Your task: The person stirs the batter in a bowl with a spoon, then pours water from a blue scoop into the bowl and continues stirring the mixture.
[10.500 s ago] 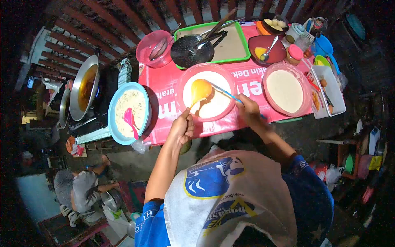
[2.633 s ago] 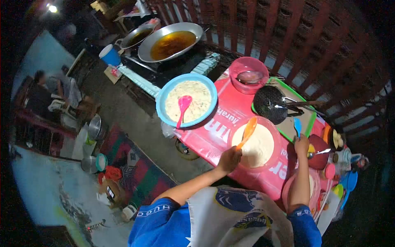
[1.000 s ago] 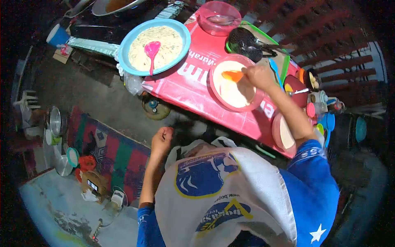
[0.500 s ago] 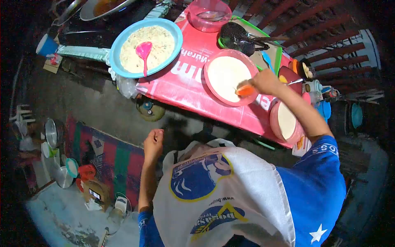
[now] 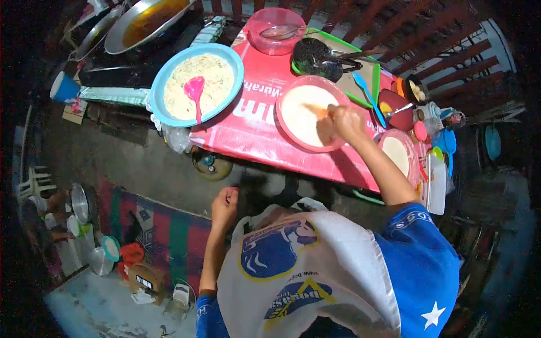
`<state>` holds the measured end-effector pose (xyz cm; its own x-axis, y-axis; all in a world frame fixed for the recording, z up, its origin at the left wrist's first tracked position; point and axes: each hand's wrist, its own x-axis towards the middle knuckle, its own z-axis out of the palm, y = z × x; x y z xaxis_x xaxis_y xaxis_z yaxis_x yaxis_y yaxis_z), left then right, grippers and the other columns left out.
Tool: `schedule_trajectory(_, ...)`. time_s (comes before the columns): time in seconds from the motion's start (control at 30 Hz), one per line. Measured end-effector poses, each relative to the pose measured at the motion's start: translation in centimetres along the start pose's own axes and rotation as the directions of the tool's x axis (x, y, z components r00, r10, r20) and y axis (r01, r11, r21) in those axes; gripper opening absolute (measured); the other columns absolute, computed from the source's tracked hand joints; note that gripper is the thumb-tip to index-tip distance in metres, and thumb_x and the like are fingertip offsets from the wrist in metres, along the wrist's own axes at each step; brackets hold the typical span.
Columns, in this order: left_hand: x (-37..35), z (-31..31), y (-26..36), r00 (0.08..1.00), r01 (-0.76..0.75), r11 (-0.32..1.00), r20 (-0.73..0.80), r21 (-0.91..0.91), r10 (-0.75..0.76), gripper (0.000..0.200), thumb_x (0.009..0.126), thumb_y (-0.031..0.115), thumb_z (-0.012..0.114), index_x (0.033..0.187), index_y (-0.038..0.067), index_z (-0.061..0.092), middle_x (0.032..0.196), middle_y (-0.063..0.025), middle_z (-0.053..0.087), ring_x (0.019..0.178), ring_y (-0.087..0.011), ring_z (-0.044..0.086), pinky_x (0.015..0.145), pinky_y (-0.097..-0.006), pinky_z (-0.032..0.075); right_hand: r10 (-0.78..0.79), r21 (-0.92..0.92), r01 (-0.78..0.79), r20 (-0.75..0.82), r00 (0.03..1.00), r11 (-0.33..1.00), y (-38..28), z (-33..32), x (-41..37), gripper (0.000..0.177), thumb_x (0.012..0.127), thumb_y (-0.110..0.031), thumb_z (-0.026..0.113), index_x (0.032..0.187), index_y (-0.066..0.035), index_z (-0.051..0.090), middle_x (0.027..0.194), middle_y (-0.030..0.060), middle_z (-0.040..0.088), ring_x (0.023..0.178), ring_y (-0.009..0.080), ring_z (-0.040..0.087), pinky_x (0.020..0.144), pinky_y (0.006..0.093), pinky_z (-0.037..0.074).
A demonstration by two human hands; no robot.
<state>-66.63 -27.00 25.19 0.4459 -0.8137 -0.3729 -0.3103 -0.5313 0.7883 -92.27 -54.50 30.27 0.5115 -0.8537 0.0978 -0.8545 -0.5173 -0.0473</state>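
Over the pink bowl [image 5: 285,135] of pale batter, my right hand [image 5: 347,122] is closed on an orange utensil [image 5: 321,112], whose lower end is in the batter. My left hand [image 5: 226,204] hangs in front of the table's near edge, fingers curled, touching nothing visible. To the left on the red tablecloth [image 5: 256,132] stands a wide blue basin [image 5: 158,101] of batter with green bits, a pink ladle [image 5: 194,88] resting in it. Another pink bowl of batter [image 5: 396,155] is at the right, partly behind my right forearm.
A green-rimmed tray [image 5: 369,70] holds black utensils [image 5: 318,58] and a blue spoon [image 5: 360,80]. Behind stands a pink bowl [image 5: 275,46]. A wok of oil [image 5: 147,25] is at the upper left. Jars [image 5: 431,115] and a white lidded container [image 5: 436,186] are at the right.
My right hand and the orange utensil have moved left and up within the batter bowl. The view has shifted, showing more of the wok and the container at the right.
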Motion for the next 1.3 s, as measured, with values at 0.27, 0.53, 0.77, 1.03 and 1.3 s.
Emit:
schedule_trajectory(0.27, 1.5, 1.5, 1.8, 0.991, -0.106, 0.99, 0.094, 0.096, 0.097, 0.026, 0.086, 0.029, 0.049, 0.089, 0.005, 0.057, 0.072, -0.0077, 0.058, 0.065, -0.0152, 0.055, 0.06, -0.0294, 0.043, -0.182, -0.099, 0.181, -0.006, 0.983, 0.979, -2.8, -4.1, -2.0, 0.012, 0.072, -0.019, 0.05, 0.07, -0.011, 0.06, 0.055, 0.0097, 0.058, 0.051, 0.0263, 0.059, 0.045, 0.035, 0.046)
schedule_trajectory(0.53, 3.3, 6.0, 9.2, 0.906, -0.035, 0.995, 0.418, -0.098, 0.073, 0.022, 0.088, 0.026, 0.048, 0.094, 0.007, 0.057, 0.083, 0.0, 0.059, 0.069, -0.0068, 0.051, 0.055, -0.0213, 0.038, -0.026, 0.272, -0.073, 0.342, 0.939, 0.96, -3.3, -3.0, -6.9, 0.025, 0.076, -0.025, 0.047, 0.084, -0.005, 0.061, 0.082, 0.0143, 0.061, 0.082, 0.0307, 0.058, 0.076, 0.0426, 0.041)
schedule_trajectory(0.77, 3.4, 9.4, 12.6, 0.946, -0.087, 0.963, 0.283, -0.256, 0.16, 0.024, 0.088, 0.026, 0.049, 0.093, 0.004, 0.057, 0.086, -0.0034, 0.058, 0.068, -0.0075, 0.05, 0.057, -0.0201, 0.039, 0.388, 0.162, -0.401, 0.105, 0.916, 0.902, 13.0, -7.9, -14.3, 0.022, 0.072, -0.022, 0.046, 0.063, -0.009, 0.061, 0.082, 0.0098, 0.059, 0.083, 0.0271, 0.052, 0.077, 0.0425, 0.038)
schedule_trajectory(1.03, 3.5, 16.9, 19.7, 0.984, -0.178, 0.948, -0.055, -0.264, 0.17, 0.024, 0.089, 0.03, 0.046, 0.097, 0.009, 0.054, 0.091, -0.0012, 0.057, 0.074, -0.0088, 0.052, 0.057, -0.019, 0.036, 0.813, 0.027, -0.878, -0.391, 0.431, 0.478, 46.8, -6.7, -27.9, 0.051, 0.07, -0.031, 0.06, 0.113, -0.006, 0.047, 0.109, 0.0163, 0.052, 0.097, 0.0327, 0.05, 0.083, 0.0417, 0.041)
schedule_trajectory(1.3, -0.1, 25.7, 27.3, 0.97, -0.203, 0.947, 0.085, -0.25, 0.23, 0.017, 0.089, 0.022, 0.046, 0.091, 0.007, 0.054, 0.086, -0.0009, 0.056, 0.069, -0.0073, 0.049, 0.057, -0.0191, 0.038, 0.944, 0.601, -0.778, 0.114, 0.311, 0.183, 59.7, -1.3, -31.1, 0.09, 0.064, -0.04, 0.071, 0.128, 0.002, 0.026, 0.106, 0.0221, 0.052, 0.094, 0.0276, 0.055, 0.076, 0.0377, 0.046)
